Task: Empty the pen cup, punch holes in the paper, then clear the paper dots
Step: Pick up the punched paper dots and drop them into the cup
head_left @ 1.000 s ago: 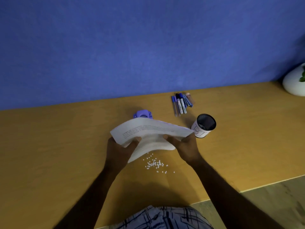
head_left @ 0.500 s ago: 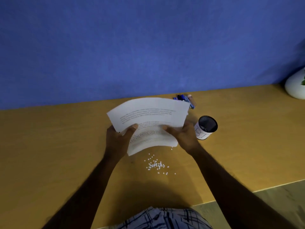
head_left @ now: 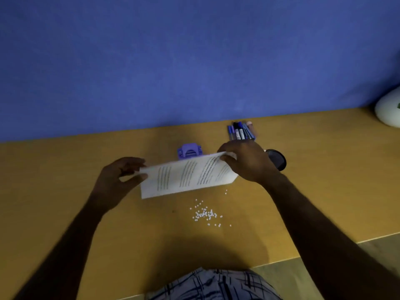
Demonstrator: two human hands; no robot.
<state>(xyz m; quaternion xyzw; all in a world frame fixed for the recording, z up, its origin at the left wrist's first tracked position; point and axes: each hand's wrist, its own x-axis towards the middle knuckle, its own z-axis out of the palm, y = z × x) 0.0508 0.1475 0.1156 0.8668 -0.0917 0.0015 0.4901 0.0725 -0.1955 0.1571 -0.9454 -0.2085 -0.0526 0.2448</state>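
A person at an ochre desk (head_left: 65,191) holds a printed paper (head_left: 188,176) between both hands, just far of a scatter of white paper dots (head_left: 205,214) that lies loose on the desktop, near the seated body. The left hand (head_left: 121,176) closes its thumb and curled fingers on the paper's left edge (motion blur softens the exact point of contact). The right hand (head_left: 246,163) pinches the sheet's far right corner, with fingers over the top and thumb against the printed face. Columns of text face the camera. Whether the paper's near edge touches the desk cannot be told.

A purple hole punch (head_left: 190,150) stands on the desk just beyond the paper's far edge, its lower part hidden by the sheet. Farther right, close to the blue wall (head_left: 194,61), a bundle of pens (head_left: 240,132) lies side by side on the desktop, just beyond the right hand's knuckles. The pen cup (head_left: 278,161) sits to the right of that hand and is largely hidden by it. Only part of its dark mesh mouth shows, turned toward the camera, and the pens are outside it.

A few stray dots lie apart from the main cluster, one near the paper's near right corner. A white pot (head_left: 389,111) sits at the far right edge of the desk by the wall. A plaid garment (head_left: 212,284) fills the near edge of the view.
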